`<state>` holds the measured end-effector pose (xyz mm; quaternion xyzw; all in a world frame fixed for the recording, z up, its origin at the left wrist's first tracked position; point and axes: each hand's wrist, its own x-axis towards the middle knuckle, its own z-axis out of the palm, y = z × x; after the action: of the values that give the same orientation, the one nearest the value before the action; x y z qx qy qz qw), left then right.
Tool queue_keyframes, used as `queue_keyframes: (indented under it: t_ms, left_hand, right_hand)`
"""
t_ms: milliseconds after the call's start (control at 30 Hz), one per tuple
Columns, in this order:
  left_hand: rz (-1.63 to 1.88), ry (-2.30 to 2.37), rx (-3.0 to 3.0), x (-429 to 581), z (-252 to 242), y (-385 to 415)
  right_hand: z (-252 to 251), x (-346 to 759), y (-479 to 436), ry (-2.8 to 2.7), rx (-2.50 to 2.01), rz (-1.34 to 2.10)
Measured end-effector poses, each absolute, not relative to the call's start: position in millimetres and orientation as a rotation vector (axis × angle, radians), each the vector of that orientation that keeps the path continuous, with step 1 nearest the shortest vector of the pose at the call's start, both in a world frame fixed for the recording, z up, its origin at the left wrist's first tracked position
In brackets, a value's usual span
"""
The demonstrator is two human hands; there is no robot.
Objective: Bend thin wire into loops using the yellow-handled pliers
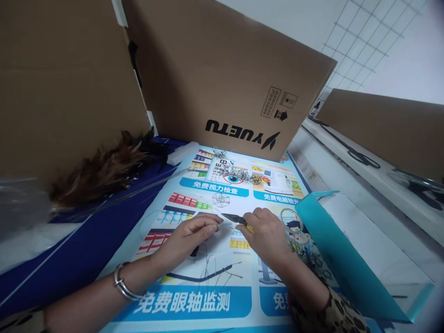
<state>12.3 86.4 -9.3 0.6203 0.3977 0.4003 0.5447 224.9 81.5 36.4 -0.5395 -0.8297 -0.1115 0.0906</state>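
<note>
My right hand [267, 233] is closed around a pair of pliers [233, 217] with dark pointed jaws and a bit of yellow on the handle. The jaws point left, towards the fingertips of my left hand [199, 231]. Thumb and fingers of that hand are pinched on a thin wire, whose fine end shows faintly close to the plier tip. A small bundle of bent wire [221, 200] lies just beyond the hands. Loose curved wire pieces [211, 274] lie on the printed sheet [239, 266] between my forearms.
Cardboard panels [208, 78] stand at the back and left. Brown feathers [104, 171] lie at left on blue cloth. More wire tangles [239, 175] sit further back. At right are a clear ring [292, 220], dark small rings [317, 263] and a turquoise-edged box [347, 259].
</note>
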Motion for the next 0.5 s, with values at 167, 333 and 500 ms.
queue_keyframes:
  t_ms: [167,333,500]
  left_hand:
    - [0.982,0.932,1.450,14,-9,85]
    - [1.049,0.842,1.339,13,-15,85]
    - [1.083,0.652,1.123,10,-15,87]
  right_hand:
    - [32,222,79,-2.449,-1.579,-0.313]
    - [29,221,79,-2.423,-1.551,-0.257]
    - [25,224,86,-2.323,-1.555,0.196]
